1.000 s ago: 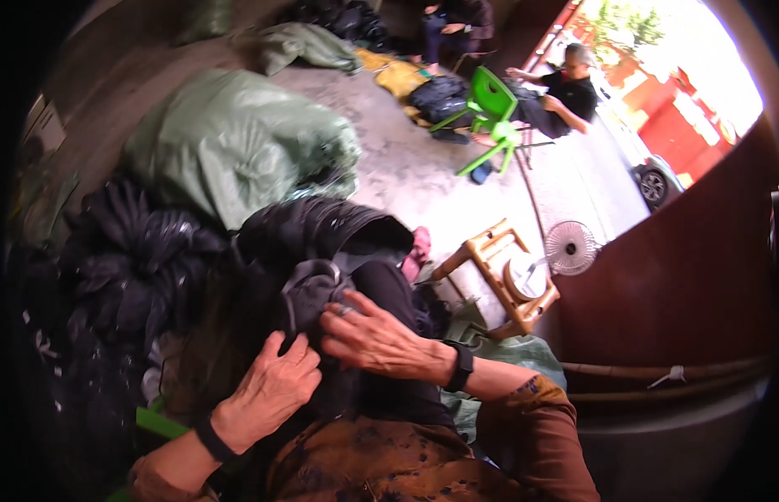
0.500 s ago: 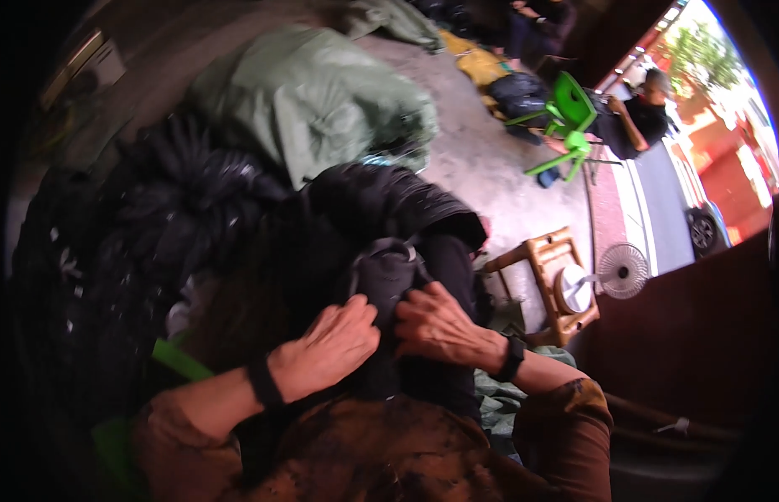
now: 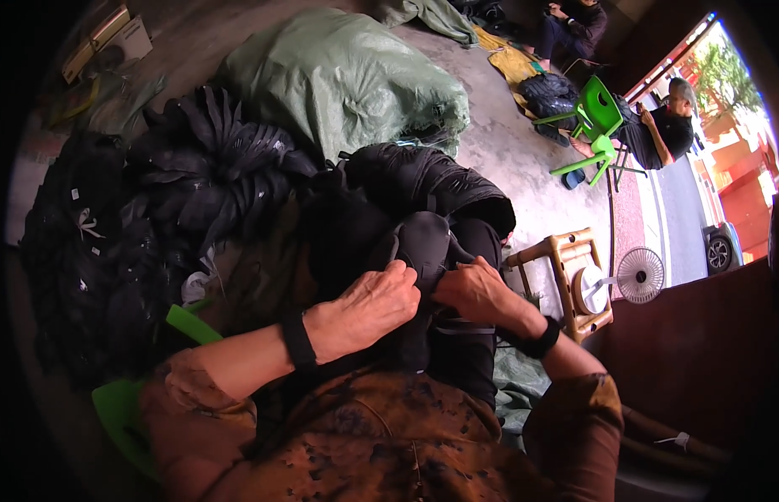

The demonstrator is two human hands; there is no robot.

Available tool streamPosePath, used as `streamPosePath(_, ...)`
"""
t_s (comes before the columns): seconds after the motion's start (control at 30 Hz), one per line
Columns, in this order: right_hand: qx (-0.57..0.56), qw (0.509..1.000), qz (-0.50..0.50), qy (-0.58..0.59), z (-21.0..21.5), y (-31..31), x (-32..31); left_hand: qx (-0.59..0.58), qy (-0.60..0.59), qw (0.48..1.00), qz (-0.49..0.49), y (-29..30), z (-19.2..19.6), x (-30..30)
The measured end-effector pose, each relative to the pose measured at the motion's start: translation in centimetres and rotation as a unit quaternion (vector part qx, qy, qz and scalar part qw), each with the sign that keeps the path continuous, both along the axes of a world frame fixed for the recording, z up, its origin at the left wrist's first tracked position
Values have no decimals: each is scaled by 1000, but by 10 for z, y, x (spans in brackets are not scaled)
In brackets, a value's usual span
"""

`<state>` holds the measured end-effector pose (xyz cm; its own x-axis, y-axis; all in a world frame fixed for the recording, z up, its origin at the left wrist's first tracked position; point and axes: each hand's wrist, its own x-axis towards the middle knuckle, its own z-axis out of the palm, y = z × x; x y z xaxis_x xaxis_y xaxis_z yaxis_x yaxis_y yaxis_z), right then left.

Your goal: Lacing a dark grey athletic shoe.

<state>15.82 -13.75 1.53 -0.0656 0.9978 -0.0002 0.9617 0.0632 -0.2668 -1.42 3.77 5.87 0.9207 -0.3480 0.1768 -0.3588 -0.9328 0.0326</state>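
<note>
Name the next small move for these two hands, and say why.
Perhaps ease the left hand and right hand slightly apart to spread the dark piece: they seem to pinch it at opposite sides, and its rounded middle shows between them.

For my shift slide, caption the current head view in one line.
Left hand and right hand hold a black piece, with a green sack beyond and a fan to the right.
</note>
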Motion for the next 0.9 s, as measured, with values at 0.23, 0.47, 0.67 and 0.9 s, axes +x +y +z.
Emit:
streamPosePath(0.23,-166,985,-21,38,0,21,-1,32,-9,999,38,-13,-12,-1)
streamPosePath(0.47,-115,971,-193,82,8,16,-14,-26,15,999,31,-10,-13,3)
streamPosePath(0.67,-239,962,-107,78,11,27,10,-78,-60,995,20,-9,-28,4)
streamPosePath(0.9,-250,957,-128,77,10,23,-3,-105,-100,988,50,-18,-40,-2)
